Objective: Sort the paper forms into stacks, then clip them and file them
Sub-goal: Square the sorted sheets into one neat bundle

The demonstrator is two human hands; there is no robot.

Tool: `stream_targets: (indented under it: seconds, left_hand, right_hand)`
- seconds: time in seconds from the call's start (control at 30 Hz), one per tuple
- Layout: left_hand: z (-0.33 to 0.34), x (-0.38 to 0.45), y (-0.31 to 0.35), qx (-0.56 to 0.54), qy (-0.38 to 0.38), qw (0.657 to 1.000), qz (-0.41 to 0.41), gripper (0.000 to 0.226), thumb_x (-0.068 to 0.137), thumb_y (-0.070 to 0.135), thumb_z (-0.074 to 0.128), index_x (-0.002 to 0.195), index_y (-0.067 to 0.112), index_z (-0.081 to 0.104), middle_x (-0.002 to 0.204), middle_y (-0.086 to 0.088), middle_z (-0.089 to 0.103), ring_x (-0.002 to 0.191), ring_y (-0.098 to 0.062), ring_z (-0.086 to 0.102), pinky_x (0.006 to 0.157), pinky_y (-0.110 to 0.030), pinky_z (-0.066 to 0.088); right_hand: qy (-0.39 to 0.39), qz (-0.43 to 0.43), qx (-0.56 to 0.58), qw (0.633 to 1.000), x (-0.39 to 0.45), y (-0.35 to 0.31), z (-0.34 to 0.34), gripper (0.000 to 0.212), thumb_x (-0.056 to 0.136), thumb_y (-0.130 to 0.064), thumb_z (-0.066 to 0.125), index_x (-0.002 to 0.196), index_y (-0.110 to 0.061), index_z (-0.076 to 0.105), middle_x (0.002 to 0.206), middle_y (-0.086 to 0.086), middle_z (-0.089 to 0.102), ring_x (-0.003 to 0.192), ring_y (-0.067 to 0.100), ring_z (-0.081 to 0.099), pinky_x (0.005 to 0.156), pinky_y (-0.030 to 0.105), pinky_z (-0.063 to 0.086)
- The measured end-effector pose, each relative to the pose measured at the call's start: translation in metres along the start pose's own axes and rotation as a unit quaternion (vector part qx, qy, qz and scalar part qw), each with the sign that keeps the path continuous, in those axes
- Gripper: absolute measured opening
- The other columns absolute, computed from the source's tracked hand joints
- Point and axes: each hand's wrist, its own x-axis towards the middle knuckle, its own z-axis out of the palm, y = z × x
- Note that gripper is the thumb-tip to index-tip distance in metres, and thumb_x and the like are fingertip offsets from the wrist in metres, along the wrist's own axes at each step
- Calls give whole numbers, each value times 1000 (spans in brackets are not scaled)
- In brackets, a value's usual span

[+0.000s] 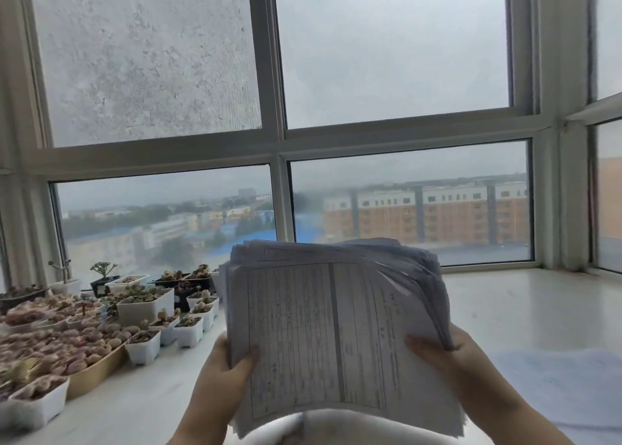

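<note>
head view: one thick, uneven stack of paper forms (336, 330), thin white sheets printed with ruled tables, edges fanned and curling, is held up off the white tabletop (505, 303). the left hand (225, 367) grips its left edge, thumb on top; the right hand (447, 353) grips the right edge. many small white rectangular plastic pots (144, 305) of succulents crowd the left side.
</note>
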Motion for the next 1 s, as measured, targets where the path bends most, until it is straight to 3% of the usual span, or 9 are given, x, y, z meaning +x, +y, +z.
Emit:
stream_targets:
  seconds: [0.13,0.23,0.4,0.53,0.6,0.67,0.77,0.87,1.0]
  left_hand:
    - [5,-3,9,-13,-4,999,39,31,86,17,69,112,17,53,105,-2,67,98,-24,62,85,-44,49]
    - [0,-4,11,-28,4,999,24,47,76,38,77,111,14,58,102,-5,70,93,-24,67,81,-43,53]
    - [2,-11,32,-96,29,993,59,31,93,30,57,120,21,44,101,3,61,91,-10,61,70,-26,46]
    - [0,-4,47,15,88,988,126,64,88,50,60,140,19,37,129,-5,52,117,-20,53,92,-32,42]
    - [-1,-2,62,196,147,938,245,79,80,60,52,144,16,34,145,-9,40,134,-24,38,108,-37,32]
    - [9,-7,85,336,149,838,404,77,82,55,45,146,14,32,154,-9,28,144,-23,23,116,-40,21]
    - [37,-14,114,428,36,727,536,70,90,46,45,151,17,25,159,-7,17,148,-22,11,120,-43,9]
    - [51,-10,126,537,-109,708,446,75,91,61,38,153,31,7,161,5,10,147,-10,4,121,-34,5]
    - [38,6,115,559,-88,711,418,90,83,70,34,152,29,-7,160,9,-2,145,-5,-8,119,-28,-7]
  right_hand:
    - [-13,-20,13,1000,3,-14,1,47,61,-26,73,106,-11,70,97,13,74,90,33,71,82,51,55]
    - [-51,23,43,998,0,-12,-9,54,58,-20,77,109,-7,70,100,18,74,91,35,71,84,49,55]
    - [-77,39,51,995,-1,-5,-12,90,26,-40,94,106,-5,72,102,19,73,94,37,70,84,46,53]
    - [-115,38,58,991,0,-7,-20,79,37,-30,87,111,-7,70,106,18,72,97,34,70,81,43,54]
    - [-131,24,73,988,0,-8,-21,66,45,-26,83,109,-13,73,109,16,72,99,32,70,82,43,55]
    - [-147,-8,76,986,0,-11,-21,51,57,-18,77,107,-25,74,112,12,72,104,28,68,90,47,53]
    - [-162,0,77,984,1,-10,-22,51,60,-17,74,110,-23,72,111,12,72,103,27,69,84,41,57]
    - [-166,14,58,984,3,-5,-24,67,53,-34,85,114,-14,69,110,15,72,102,27,69,82,38,59]
    - [-139,42,59,988,7,3,-27,89,27,-58,91,95,-2,76,99,24,72,86,33,72,69,37,61]
